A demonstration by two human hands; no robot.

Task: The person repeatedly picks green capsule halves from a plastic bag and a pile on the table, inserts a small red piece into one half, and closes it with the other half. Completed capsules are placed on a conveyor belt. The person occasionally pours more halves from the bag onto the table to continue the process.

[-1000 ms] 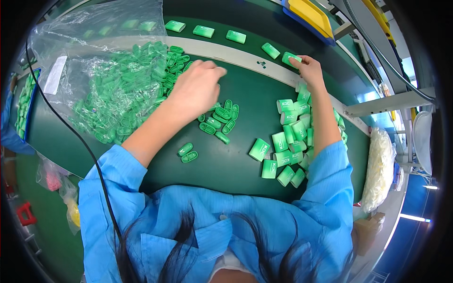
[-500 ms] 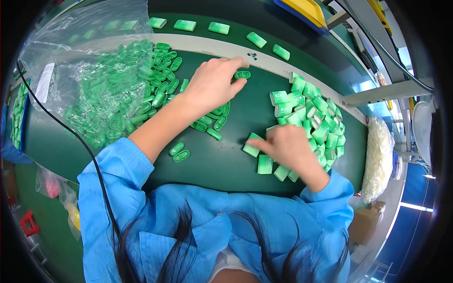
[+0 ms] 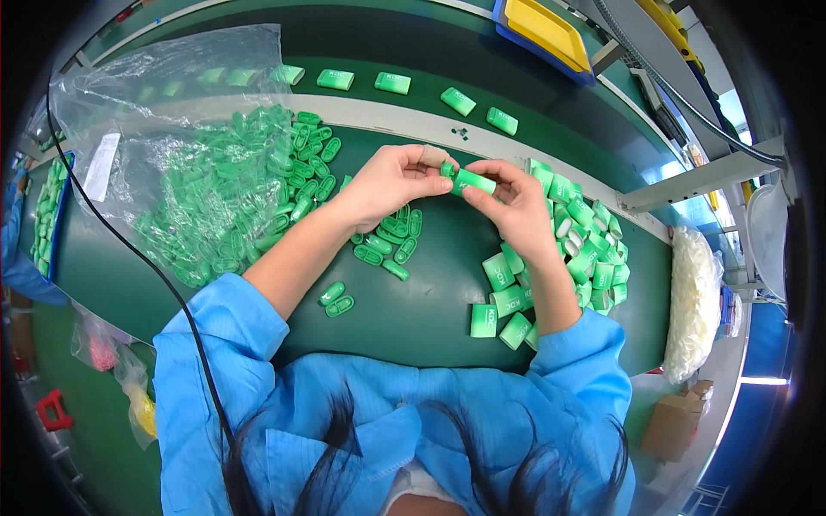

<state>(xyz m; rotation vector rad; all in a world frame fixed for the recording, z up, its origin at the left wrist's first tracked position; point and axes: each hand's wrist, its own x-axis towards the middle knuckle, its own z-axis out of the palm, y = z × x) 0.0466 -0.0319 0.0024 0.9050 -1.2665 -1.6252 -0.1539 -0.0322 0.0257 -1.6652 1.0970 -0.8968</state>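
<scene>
Above the middle of the green counter (image 3: 430, 310), the right hand (image 3: 516, 206) pinches a green block (image 3: 473, 181) while the left hand (image 3: 391, 181) grips a small green cap (image 3: 447, 169) at its end, apparently mid-joining, so pressing them squarely together looks due.

A dark green work table (image 3: 430, 301) is carrying a clear plastic bag (image 3: 172, 129) of small green oval clips at far left, loose clips (image 3: 383, 245) in the middle, and green rectangular caps (image 3: 585, 249) piling at right.
</scene>
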